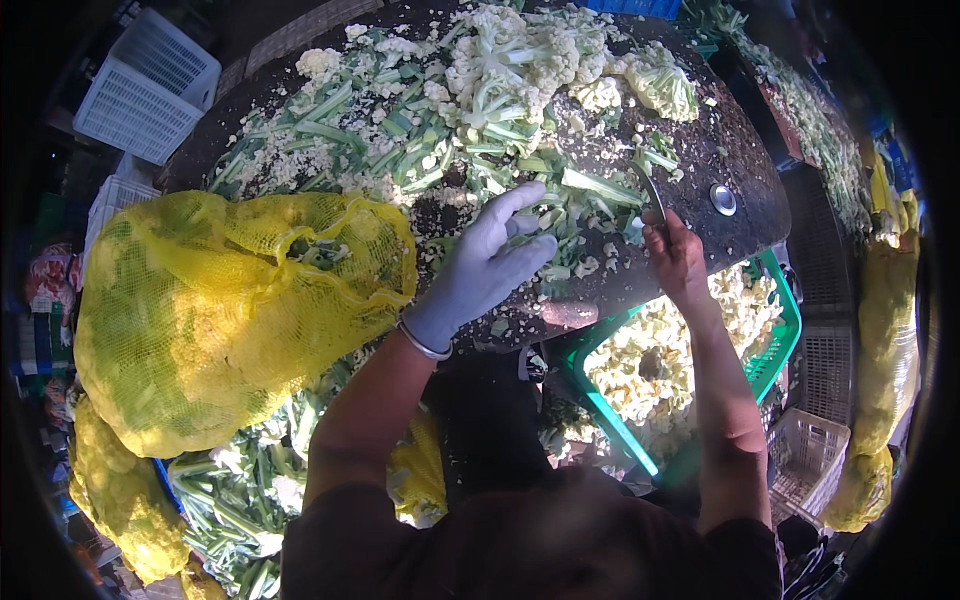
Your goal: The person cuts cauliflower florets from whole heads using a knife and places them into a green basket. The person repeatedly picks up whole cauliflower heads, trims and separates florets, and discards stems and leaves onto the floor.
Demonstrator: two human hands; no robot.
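My left hand [487, 262], in a pale glove with a metal band at the wrist, hovers over the dark tabletop [754, 169]. Its fingers are spread and nothing is in them. In my bare right hand [677, 259] is a knife, its thin curved blade [651, 186] pointing away from me over the cut stems. Cauliflower trimmings [405, 142], leaves and crumbs cover much of the surface beyond my hands. Larger cauliflower pieces [517, 64] are heaped at the far side. Beside my left hand gapes the mouth of a full yellow mesh bag [202, 315].
Below my right forearm, a green plastic crate [611, 424] holds cut florets [637, 360]. A round metal object [722, 199] lies near the table's right edge. White crates [139, 105] stand at far left, with leafy waste [240, 495] lower left. Filled yellow bags [885, 360] line the right.
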